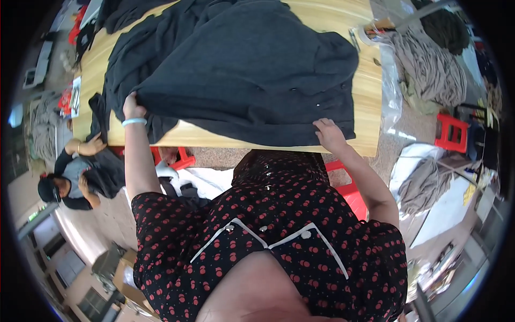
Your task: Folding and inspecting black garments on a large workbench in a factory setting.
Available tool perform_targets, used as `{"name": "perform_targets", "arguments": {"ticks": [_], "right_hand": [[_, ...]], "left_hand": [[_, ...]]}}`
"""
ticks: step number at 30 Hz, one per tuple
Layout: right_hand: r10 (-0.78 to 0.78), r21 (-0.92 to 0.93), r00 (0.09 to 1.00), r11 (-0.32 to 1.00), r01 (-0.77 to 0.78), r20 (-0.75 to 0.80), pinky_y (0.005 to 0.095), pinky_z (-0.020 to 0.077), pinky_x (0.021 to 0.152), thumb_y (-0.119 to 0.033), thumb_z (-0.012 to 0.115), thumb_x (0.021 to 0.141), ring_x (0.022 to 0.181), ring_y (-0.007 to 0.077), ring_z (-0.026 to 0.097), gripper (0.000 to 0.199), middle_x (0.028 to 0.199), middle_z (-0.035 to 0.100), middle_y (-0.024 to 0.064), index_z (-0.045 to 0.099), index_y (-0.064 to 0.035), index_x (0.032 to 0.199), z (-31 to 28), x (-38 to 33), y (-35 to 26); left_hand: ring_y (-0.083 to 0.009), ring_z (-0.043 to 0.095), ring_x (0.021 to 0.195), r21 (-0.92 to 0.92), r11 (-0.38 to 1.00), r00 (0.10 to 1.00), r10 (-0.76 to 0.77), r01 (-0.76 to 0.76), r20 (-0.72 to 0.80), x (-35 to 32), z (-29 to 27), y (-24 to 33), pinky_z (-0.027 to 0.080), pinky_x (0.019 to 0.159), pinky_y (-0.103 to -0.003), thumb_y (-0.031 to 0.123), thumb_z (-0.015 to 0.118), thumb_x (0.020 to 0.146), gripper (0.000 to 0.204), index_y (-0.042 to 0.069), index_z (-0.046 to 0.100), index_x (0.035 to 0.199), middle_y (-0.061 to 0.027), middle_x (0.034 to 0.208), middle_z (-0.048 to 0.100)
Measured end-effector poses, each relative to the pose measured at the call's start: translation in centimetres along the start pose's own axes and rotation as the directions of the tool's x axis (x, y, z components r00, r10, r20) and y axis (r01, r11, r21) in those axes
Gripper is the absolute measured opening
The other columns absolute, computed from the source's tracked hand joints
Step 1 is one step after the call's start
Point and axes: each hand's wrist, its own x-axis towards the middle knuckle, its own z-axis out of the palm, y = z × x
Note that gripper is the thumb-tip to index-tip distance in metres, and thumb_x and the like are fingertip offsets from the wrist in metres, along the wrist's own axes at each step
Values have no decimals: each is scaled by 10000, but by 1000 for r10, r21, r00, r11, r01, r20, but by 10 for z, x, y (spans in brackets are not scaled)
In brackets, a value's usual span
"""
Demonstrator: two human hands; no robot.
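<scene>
A large dark grey knit garment lies spread over a light wooden table. My left hand, with a pale bracelet at the wrist, pinches the garment's left edge near the table's front edge. My right hand presses flat on the garment's lower right corner, fingers spread. Small buttons show on the fabric near the right hand. More dark garments are heaped at the table's far left.
Another person sits low at the left, handling dark fabric. A red plastic stool stands at the right, and a second red stool sits by my right side. Beige knitwear is piled beyond the table's right end.
</scene>
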Motion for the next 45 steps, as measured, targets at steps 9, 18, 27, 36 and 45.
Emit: {"name": "perform_targets", "arguments": {"ticks": [9,18,27,36,45], "right_hand": [[215,-119,948,962,-247,-235,380,369,874,-51,590,671,1019,320,429,438,1097,450,172,468,-33,1092,5,-35,62],[288,-81,957,954,-290,-35,366,441,727,-171,617,683,831,274,533,138,790,543,114,574,-73,770,-2,-35,82],[148,38,983,989,-145,-107,374,443,690,-121,575,699,753,301,517,87,735,513,118,547,-39,702,-16,-25,79],[63,56,995,997,-58,-83,378,430,710,8,464,669,769,303,516,98,766,530,146,530,-22,734,-10,-12,101],[68,288,992,957,-36,-103,377,448,696,-36,512,692,788,315,533,98,771,549,159,536,-16,785,-43,-12,91]], "left_hand": [[-272,510,870,161,-263,-70,694,-951,717,-143,137,-92,405,776,-345,10,545,702,228,20,561,930,-128,909,558],[-270,557,714,-135,-52,-140,100,-989,985,-276,257,-277,463,626,-351,99,573,719,60,50,585,753,-110,733,536],[-288,549,879,-12,-428,139,-320,-904,937,-251,300,-358,463,734,-374,213,584,707,216,64,583,864,-137,943,554],[-318,530,933,208,-169,265,-494,-963,828,-260,305,-345,429,795,-379,297,601,702,430,62,495,1047,-186,1005,551],[-312,538,905,26,-318,118,-274,-948,954,-274,296,-361,439,770,-381,244,640,684,290,61,563,896,-152,969,541]]}}
